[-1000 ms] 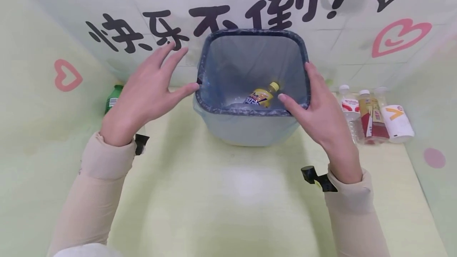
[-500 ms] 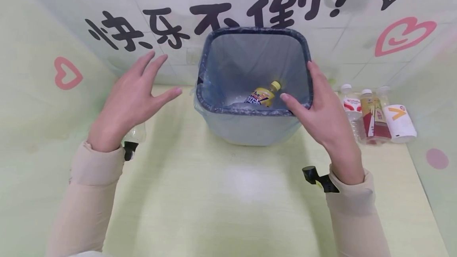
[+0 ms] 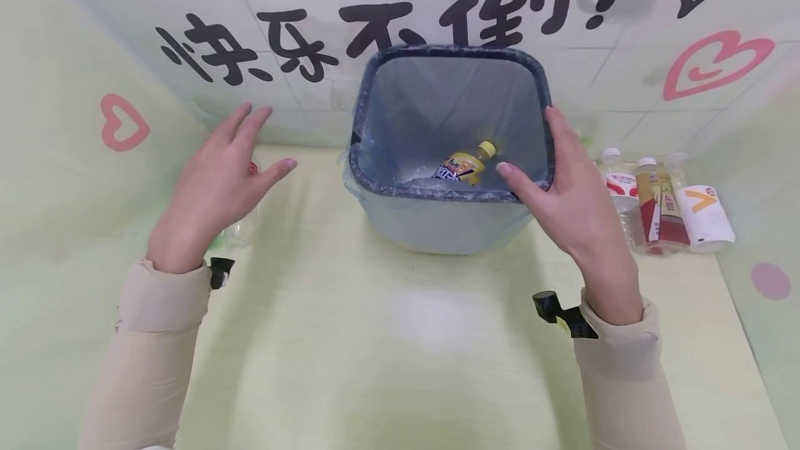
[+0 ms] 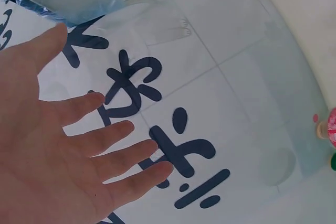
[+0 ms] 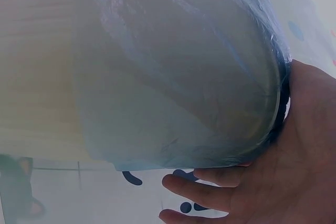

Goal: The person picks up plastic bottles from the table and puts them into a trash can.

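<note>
A square trash bin [image 3: 445, 228] lined with a translucent blue bag [image 5: 173, 77] stands by the back wall, its dark rim facing up. Inside it lies a yellow-capped drink bottle [image 3: 462, 166]. My right hand [image 3: 578, 214] holds the bin's right rim, thumb over the inside and fingers along the outside. Left of the bin, my left hand [image 3: 215, 186] hovers with fingers spread, holding nothing; its palm shows in the left wrist view. Under and behind that hand, clear plastic bottles [image 3: 234, 233] are mostly hidden.
To the right of the bin stand a clear bottle [image 3: 619, 186], a bottle with a red and yellow label [image 3: 661, 207] and a white cup-like container [image 3: 706, 217]. A wall with large black lettering [image 3: 294, 47] closes the back of the pale table [image 3: 412, 353].
My left hand has left the bin's left rim and moved left and slightly down, fingers spread. The right hand stays at the right rim, and the view has shifted slightly.
</note>
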`<action>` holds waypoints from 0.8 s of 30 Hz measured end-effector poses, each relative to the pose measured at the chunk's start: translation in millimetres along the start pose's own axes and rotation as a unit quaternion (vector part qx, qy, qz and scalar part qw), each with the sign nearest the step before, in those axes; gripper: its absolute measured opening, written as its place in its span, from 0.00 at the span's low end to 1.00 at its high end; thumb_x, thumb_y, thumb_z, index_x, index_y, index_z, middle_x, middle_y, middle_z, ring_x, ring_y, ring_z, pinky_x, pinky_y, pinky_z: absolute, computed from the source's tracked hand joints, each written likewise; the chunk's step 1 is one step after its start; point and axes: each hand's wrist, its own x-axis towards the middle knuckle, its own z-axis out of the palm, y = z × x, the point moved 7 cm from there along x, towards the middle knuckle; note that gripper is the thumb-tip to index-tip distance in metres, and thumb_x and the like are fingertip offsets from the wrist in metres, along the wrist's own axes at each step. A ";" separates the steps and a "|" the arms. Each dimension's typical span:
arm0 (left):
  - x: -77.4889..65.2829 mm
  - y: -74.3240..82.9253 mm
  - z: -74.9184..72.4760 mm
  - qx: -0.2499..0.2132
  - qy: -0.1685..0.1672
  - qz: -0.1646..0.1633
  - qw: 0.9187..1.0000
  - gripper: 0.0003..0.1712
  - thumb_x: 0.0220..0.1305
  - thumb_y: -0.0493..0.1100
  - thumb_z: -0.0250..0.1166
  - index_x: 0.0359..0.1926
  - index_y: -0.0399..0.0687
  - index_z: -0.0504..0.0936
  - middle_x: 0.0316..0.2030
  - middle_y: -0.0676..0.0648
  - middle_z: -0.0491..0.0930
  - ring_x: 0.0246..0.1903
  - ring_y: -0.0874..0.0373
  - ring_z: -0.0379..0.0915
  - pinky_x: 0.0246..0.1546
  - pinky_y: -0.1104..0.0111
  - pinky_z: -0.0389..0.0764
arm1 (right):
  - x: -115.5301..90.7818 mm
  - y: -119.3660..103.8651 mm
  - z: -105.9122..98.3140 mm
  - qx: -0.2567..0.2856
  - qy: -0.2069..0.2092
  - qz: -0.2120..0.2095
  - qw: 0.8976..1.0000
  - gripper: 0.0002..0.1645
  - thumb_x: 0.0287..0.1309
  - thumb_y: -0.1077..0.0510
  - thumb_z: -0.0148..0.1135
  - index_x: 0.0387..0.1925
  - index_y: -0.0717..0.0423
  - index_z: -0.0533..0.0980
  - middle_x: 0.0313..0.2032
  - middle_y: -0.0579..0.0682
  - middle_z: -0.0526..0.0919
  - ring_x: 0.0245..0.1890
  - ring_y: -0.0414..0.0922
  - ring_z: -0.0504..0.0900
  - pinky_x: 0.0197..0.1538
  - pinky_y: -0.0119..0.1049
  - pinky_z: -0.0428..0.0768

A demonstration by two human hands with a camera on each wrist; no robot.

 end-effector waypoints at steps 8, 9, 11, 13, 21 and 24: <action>-5.3 -31.6 5.6 -0.016 0.000 -0.040 0.999 0.45 0.68 0.55 0.62 0.78 0.48 0.52 0.77 0.37 0.47 0.72 0.35 0.49 0.65 0.36 0.56 | 0.0 0.4 0.4 0.004 0.003 -0.002 1.000 0.54 0.62 0.34 0.60 0.79 0.41 0.44 0.77 0.44 0.49 0.75 0.51 0.52 0.72 0.60 0.55; -6.4 -36.1 6.3 -0.017 0.000 -0.046 0.999 0.45 0.68 0.55 0.62 0.78 0.48 0.53 0.77 0.37 0.47 0.72 0.34 0.49 0.65 0.36 0.56 | 0.1 0.2 0.6 0.003 0.002 -0.002 1.000 0.54 0.62 0.34 0.59 0.79 0.41 0.43 0.78 0.44 0.49 0.76 0.51 0.52 0.72 0.60 0.54; -7.7 -43.6 8.9 -0.019 0.001 -0.051 0.999 0.45 0.68 0.54 0.62 0.78 0.47 0.53 0.77 0.37 0.47 0.71 0.33 0.50 0.65 0.36 0.56 | 0.1 0.1 0.3 0.003 0.003 -0.002 1.000 0.54 0.63 0.35 0.59 0.79 0.41 0.44 0.77 0.44 0.49 0.75 0.51 0.52 0.72 0.60 0.54; -8.6 -49.2 11.2 -0.020 0.005 -0.052 0.998 0.44 0.68 0.53 0.63 0.78 0.47 0.53 0.76 0.36 0.48 0.71 0.32 0.51 0.64 0.35 0.56 | 0.2 0.2 0.0 0.006 0.003 -0.002 1.000 0.53 0.63 0.35 0.60 0.79 0.41 0.44 0.77 0.44 0.49 0.75 0.51 0.52 0.72 0.60 0.55; -9.4 -61.8 20.1 -0.021 0.012 -0.051 0.998 0.43 0.68 0.51 0.63 0.77 0.44 0.56 0.75 0.34 0.52 0.69 0.30 0.53 0.62 0.34 0.59 | 0.1 1.0 0.5 0.018 0.008 -0.003 1.000 0.52 0.63 0.37 0.60 0.79 0.41 0.44 0.77 0.44 0.50 0.75 0.51 0.53 0.72 0.60 0.54; -9.6 -69.4 26.2 -0.021 0.006 -0.056 0.998 0.42 0.68 0.52 0.63 0.77 0.46 0.56 0.74 0.33 0.52 0.69 0.30 0.53 0.61 0.32 0.59 | -0.2 1.2 1.5 0.021 0.009 -0.005 1.000 0.52 0.63 0.37 0.60 0.79 0.41 0.45 0.77 0.45 0.50 0.75 0.51 0.53 0.71 0.60 0.55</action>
